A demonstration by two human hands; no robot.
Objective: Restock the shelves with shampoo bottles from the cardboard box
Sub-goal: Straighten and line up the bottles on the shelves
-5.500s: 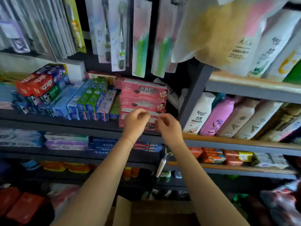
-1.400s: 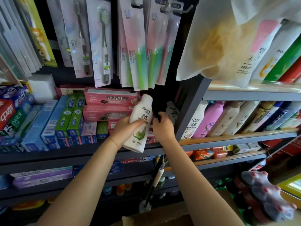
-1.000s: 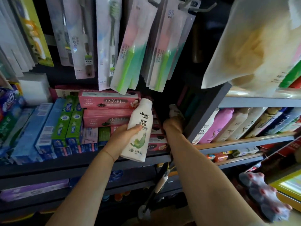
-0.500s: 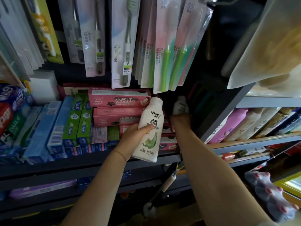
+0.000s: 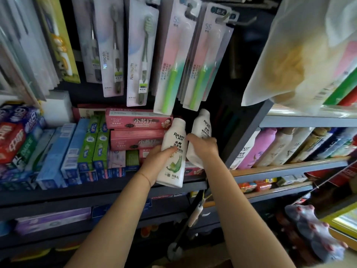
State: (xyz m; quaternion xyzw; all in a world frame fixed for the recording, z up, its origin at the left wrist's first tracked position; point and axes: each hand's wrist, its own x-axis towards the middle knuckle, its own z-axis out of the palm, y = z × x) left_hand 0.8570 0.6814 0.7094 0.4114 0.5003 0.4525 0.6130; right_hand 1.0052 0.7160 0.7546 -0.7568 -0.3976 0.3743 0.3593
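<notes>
My left hand (image 5: 156, 161) grips a white shampoo bottle with a green leaf label (image 5: 172, 155), held upright in front of the dark shelf (image 5: 96, 188). Right beside it my right hand (image 5: 202, 147) holds a second white shampoo bottle (image 5: 201, 130), tilted, at the shelf's right end next to the slanted post. More shampoo bottles (image 5: 270, 146) in white and pink stand in a row on the right shelf (image 5: 289, 167). A sliver of the cardboard box (image 5: 193, 262) shows at the bottom edge.
Pink toothpaste boxes (image 5: 137, 122) are stacked just behind the bottles, with green and blue toothpaste boxes (image 5: 77, 147) to the left. Carded toothbrushes (image 5: 173, 60) hang overhead. A pale bag (image 5: 301, 55) hangs at upper right. A dark post (image 5: 247, 134) divides the two shelf units.
My right hand has pulled its bottle out from the back of the shelf into plain view beside the left bottle. The left hand has kept its bottle in about the same spot.
</notes>
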